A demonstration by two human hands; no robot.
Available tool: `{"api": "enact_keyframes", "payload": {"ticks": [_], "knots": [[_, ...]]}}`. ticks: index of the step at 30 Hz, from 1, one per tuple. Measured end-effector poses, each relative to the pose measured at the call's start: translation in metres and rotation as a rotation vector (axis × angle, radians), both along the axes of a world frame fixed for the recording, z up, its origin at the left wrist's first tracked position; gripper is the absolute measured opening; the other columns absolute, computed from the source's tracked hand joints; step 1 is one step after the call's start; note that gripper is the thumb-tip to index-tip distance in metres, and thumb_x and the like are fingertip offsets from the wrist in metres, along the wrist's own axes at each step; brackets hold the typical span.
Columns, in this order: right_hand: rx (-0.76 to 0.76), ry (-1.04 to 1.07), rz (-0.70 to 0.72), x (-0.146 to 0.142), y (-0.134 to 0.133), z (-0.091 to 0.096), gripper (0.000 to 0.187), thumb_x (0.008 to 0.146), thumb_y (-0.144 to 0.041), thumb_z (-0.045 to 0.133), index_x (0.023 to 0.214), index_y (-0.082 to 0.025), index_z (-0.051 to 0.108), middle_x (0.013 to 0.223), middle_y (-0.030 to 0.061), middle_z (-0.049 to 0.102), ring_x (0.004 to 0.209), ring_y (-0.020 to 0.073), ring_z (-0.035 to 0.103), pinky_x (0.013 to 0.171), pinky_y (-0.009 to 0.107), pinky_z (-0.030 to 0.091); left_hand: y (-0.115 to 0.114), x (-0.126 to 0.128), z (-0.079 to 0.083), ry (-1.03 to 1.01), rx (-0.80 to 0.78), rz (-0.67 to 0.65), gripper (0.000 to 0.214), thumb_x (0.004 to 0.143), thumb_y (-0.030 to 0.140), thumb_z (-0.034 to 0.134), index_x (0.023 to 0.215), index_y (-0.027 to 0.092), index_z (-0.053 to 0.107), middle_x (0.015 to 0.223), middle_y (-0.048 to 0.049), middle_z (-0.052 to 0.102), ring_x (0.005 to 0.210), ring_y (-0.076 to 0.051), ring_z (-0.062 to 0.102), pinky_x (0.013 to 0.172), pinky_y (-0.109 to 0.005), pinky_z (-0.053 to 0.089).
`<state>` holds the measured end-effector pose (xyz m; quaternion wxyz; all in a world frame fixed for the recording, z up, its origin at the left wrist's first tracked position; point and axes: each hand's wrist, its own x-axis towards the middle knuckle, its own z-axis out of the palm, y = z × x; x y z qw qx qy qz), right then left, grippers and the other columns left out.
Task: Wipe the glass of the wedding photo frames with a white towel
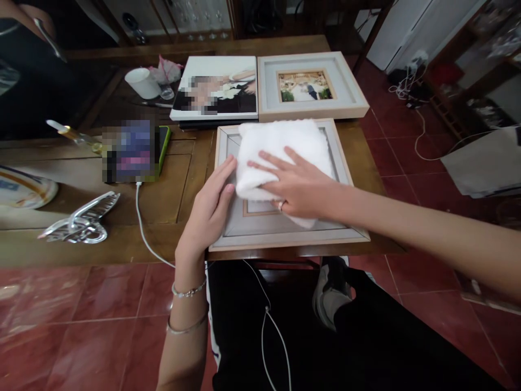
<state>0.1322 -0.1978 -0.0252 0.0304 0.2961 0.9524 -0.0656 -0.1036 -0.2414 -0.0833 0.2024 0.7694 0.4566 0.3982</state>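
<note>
A framed picture (350, 179) with a pale wood rim lies flat at the near edge of the wooden table (175, 201). A folded white cloth (285, 144) rests on its glass. My right hand (295, 182) lies flat on the cloth, fingers stretched out and slightly apart. My left hand (209, 209) rests on the frame's left rim, fingers together and laid along the edge, thumb on the glass.
Behind lie a second framed photo (311, 87) and a frameless photo print (215, 87). A phone (134, 149) with a white cable, a white cup (142, 81), a silver heart-shaped ornament (81, 222) and a plate (20, 190) sit to the left. Another person's hand (32, 19) shows top left.
</note>
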Motion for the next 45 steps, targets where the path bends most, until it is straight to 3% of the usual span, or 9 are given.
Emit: {"api": "enact_keyframes", "payload": {"ticks": [4,8,13,18,22,25,31,40,45], "knots": [[0.122,-0.001,-0.12,0.002,0.044,-0.007,0.054,0.099,-0.03,0.055,0.152,-0.02,0.053,0.174,0.0111,0.023,0.161,0.0387,0.014,0.124,0.074,0.013,0.001,0.001,0.002,0.008,0.003,-0.009,0.046,0.111,0.042,0.042,0.154,0.027,0.052,0.163,-0.0083,0.049,0.152,-0.027,0.044,0.129,-0.048,0.032],[0.16,0.016,-0.16,-0.004,0.054,-0.004,0.051,0.102,-0.026,0.047,0.152,-0.019,0.053,0.172,0.0116,0.029,0.161,0.0416,0.014,0.122,0.078,0.013,0.0,0.001,0.005,0.024,0.008,0.0,0.045,0.112,0.04,0.042,0.152,0.027,0.054,0.162,-0.0081,0.05,0.151,-0.026,0.046,0.129,-0.049,0.034],[0.043,-0.077,-0.061,-0.017,0.02,0.012,0.042,0.102,-0.024,0.044,0.137,-0.015,0.066,0.168,0.015,0.036,0.159,0.043,0.019,0.117,0.083,0.02,-0.001,0.002,0.002,-0.017,0.01,0.052,0.045,0.112,0.042,0.04,0.151,0.025,0.055,0.158,-0.0105,0.054,0.148,-0.026,0.05,0.127,-0.049,0.037],[-0.093,-0.167,0.055,-0.026,-0.034,0.031,0.037,0.101,-0.027,0.046,0.125,-0.02,0.074,0.167,0.0122,0.039,0.159,0.0429,0.022,0.116,0.08,0.03,-0.002,0.002,-0.003,-0.118,0.002,0.077,0.051,0.111,0.048,0.04,0.157,0.027,0.045,0.163,-0.0092,0.049,0.149,-0.027,0.049,0.127,-0.048,0.037],[-0.107,-0.07,0.181,-0.026,-0.062,0.028,0.037,0.097,-0.029,0.05,0.122,-0.023,0.077,0.168,0.0112,0.037,0.158,0.0429,0.022,0.118,0.077,0.031,-0.003,0.001,-0.001,-0.126,-0.03,0.096,0.051,0.111,0.048,0.042,0.158,0.031,0.045,0.164,-0.0054,0.047,0.151,-0.027,0.046,0.129,-0.048,0.036],[-0.099,-0.071,0.177,-0.022,-0.066,0.023,0.041,0.099,-0.031,0.049,0.131,-0.023,0.073,0.17,0.0096,0.031,0.16,0.0398,0.019,0.121,0.075,0.028,-0.003,0.0,0.001,-0.082,-0.023,0.095,0.05,0.111,0.046,0.043,0.157,0.029,0.046,0.162,-0.007,0.049,0.149,-0.027,0.048,0.127,-0.048,0.038],[-0.045,-0.044,0.127,-0.01,-0.041,0.011,0.044,0.1,-0.029,0.049,0.14,-0.023,0.067,0.171,0.0065,0.028,0.161,0.034,0.019,0.126,0.07,0.022,-0.001,-0.001,0.002,0.008,0.005,0.046,0.049,0.11,0.043,0.043,0.157,0.028,0.046,0.163,-0.0082,0.049,0.15,-0.027,0.046,0.128,-0.048,0.036],[0.189,0.073,-0.138,0.013,0.07,-0.015,0.053,0.098,-0.026,0.054,0.151,-0.021,0.055,0.175,0.0098,0.021,0.16,0.0455,0.009,0.118,0.083,0.011,-0.001,0.0,0.004,0.059,0.01,0.023,0.046,0.108,0.035,0.048,0.154,0.029,0.051,0.162,-0.0082,0.049,0.151,-0.027,0.045,0.129,-0.052,0.032],[0.111,-0.016,-0.134,0.007,0.065,0.002,0.051,0.098,-0.018,0.047,0.148,-0.019,0.06,0.172,0.0102,0.028,0.16,0.0474,0.005,0.116,0.087,0.011,-0.001,0.001,0.005,0.065,0.006,0.03,0.045,0.108,0.037,0.048,0.152,0.031,0.052,0.162,-0.007,0.05,0.151,-0.027,0.046,0.128,-0.054,0.033]]}}
